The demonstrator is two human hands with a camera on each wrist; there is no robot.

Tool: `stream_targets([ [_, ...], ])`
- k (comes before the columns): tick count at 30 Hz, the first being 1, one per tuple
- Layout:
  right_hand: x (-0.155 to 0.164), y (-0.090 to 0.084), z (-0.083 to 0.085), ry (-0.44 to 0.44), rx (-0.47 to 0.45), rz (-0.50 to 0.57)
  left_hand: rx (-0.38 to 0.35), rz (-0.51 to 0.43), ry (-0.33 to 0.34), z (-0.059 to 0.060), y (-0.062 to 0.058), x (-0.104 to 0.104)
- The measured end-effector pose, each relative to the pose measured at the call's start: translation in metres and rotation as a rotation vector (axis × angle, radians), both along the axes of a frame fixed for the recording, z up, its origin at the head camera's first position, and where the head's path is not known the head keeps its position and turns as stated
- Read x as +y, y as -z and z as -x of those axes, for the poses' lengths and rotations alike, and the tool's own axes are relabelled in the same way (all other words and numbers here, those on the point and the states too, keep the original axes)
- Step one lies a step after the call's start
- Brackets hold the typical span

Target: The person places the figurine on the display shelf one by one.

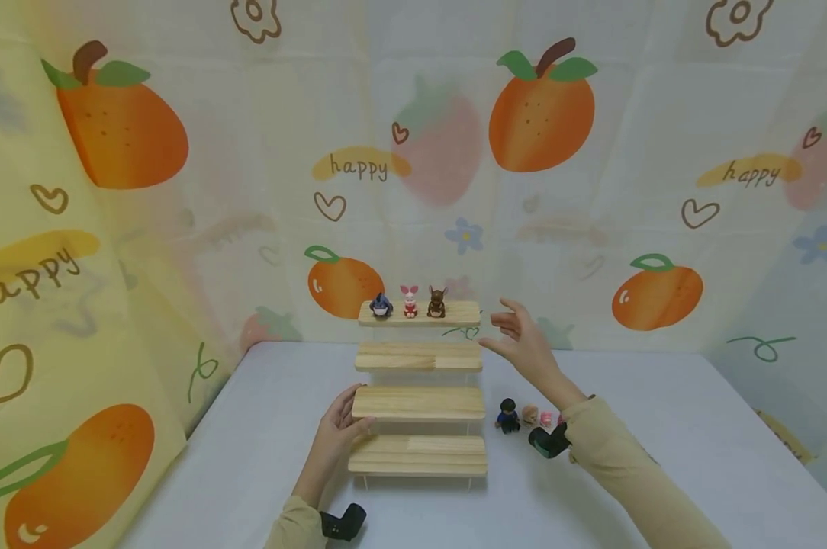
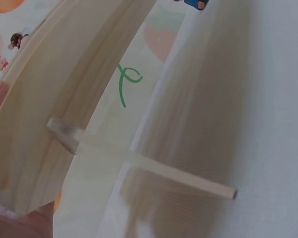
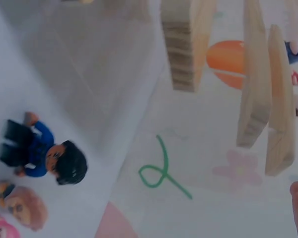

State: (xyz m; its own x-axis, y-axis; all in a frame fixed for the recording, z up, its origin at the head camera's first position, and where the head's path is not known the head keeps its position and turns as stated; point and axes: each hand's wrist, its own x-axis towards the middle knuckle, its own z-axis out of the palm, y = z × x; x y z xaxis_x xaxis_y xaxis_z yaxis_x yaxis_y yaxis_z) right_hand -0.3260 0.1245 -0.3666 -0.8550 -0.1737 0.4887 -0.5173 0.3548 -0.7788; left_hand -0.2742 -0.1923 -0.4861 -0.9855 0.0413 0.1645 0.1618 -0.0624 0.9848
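Note:
A four-tier wooden display stand (image 1: 420, 406) is in the middle of the head view. My left hand (image 1: 336, 428) grips the left end of its second board from the bottom, the thumb over the front. Part of that hand is hidden behind the wood in the left wrist view. On the top board sit a blue figurine (image 1: 381, 306), a pink long-eared figurine (image 1: 410, 302) and a brown big-eared figurine (image 1: 436, 303). My right hand (image 1: 526, 339) is raised just right of the upper boards, fingers apart and holding nothing.
Right of the stand, a dark-haired doll figurine (image 1: 507, 416) lies on the white table (image 1: 249, 457), with a tan-haired figurine (image 3: 27, 208) and a pink figurine (image 3: 4, 227) beside it. A printed fruit cloth (image 1: 448, 229) hangs behind.

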Motion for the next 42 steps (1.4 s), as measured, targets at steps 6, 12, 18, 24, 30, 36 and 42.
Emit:
stream_targets([
  [6, 0.019, 0.008, -0.005, 0.0, -0.043, 0.055, 0.001, 0.002, -0.007, -0.001, -0.001, 0.001],
  [12, 0.037, 0.014, -0.015, 0.025, -0.029, 0.118, 0.0, -0.006, 0.0, -0.001, -0.002, 0.002],
  [18, 0.044, 0.003, -0.039, 0.06, -0.011, 0.094, 0.003, -0.025, 0.009, 0.001, -0.001, 0.002],
  [24, 0.079, 0.054, -0.016, -0.015, 0.017, 0.242, -0.001, -0.029, -0.002, 0.001, 0.0, 0.001],
  [30, 0.136, 0.155, 0.047, 0.129, 0.034, 0.215, -0.002, -0.014, -0.001, 0.0, 0.003, 0.001],
  [36, 0.144, 0.165, 0.034, 0.154, -0.001, 0.196, -0.005, -0.022, -0.01, 0.0, 0.002, 0.001],
  [42, 0.144, 0.165, 0.011, 0.149, -0.032, 0.195, 0.002, -0.029, 0.001, 0.001, 0.002, 0.002],
])
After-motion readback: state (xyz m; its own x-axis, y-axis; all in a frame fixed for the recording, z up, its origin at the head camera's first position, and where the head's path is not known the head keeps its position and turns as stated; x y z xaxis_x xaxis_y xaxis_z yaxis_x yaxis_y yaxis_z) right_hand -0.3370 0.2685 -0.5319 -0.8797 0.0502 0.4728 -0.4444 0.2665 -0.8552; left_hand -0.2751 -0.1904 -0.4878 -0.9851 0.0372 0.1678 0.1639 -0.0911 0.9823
